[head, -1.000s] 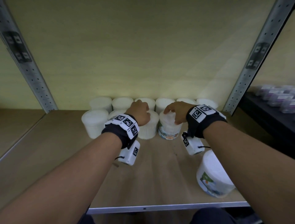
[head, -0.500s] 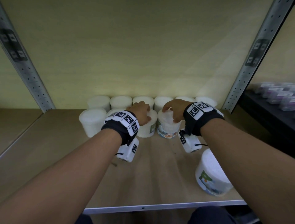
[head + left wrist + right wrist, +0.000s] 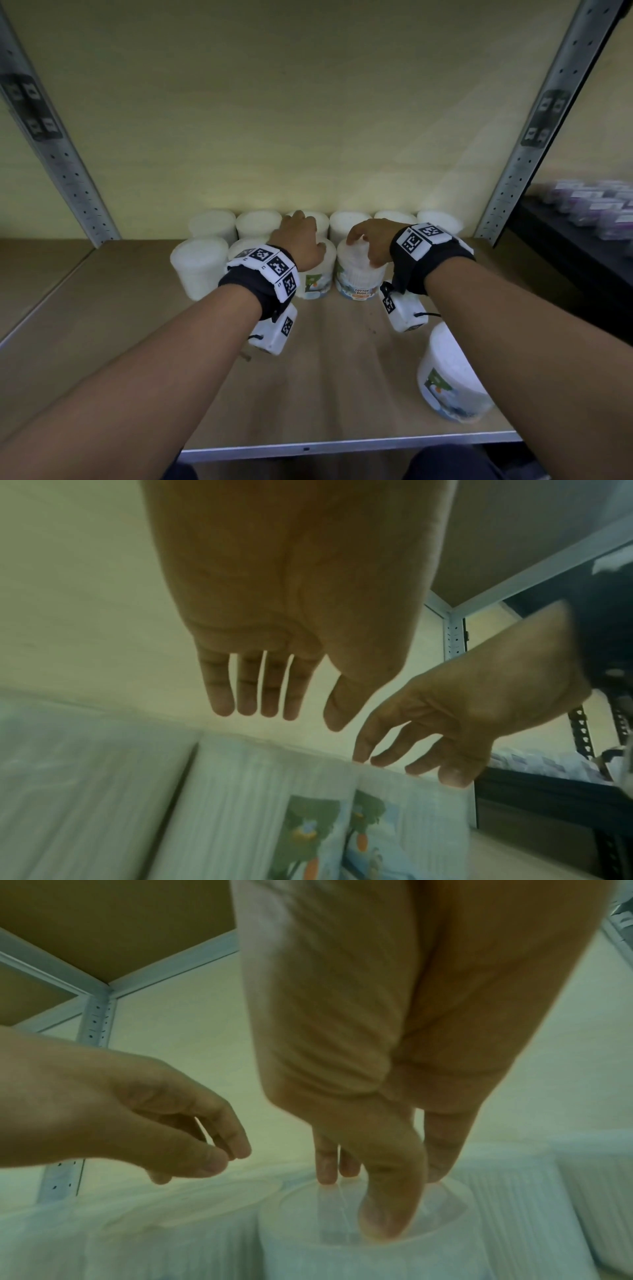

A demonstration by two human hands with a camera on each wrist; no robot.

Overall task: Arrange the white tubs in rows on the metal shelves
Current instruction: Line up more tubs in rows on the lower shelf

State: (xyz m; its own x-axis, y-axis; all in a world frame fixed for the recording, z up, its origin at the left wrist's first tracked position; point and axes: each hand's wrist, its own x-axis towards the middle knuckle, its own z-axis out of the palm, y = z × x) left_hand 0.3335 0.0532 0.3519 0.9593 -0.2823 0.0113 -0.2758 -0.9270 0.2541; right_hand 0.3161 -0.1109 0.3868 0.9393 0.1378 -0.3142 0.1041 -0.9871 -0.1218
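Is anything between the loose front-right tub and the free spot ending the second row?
No object shows on the shelf between the loose tub and the gap right of the Cotton Buds tub. The right hand, gripping that tub, and its wrist camera hang over the gap, hiding part of it.

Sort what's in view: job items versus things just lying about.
Job: back-row tubs; second-row tubs; Cotton Buds tub gripped by the right hand; loose front tub; metal shelf.
Lying about: purple-labelled packs on the dark side shelf.
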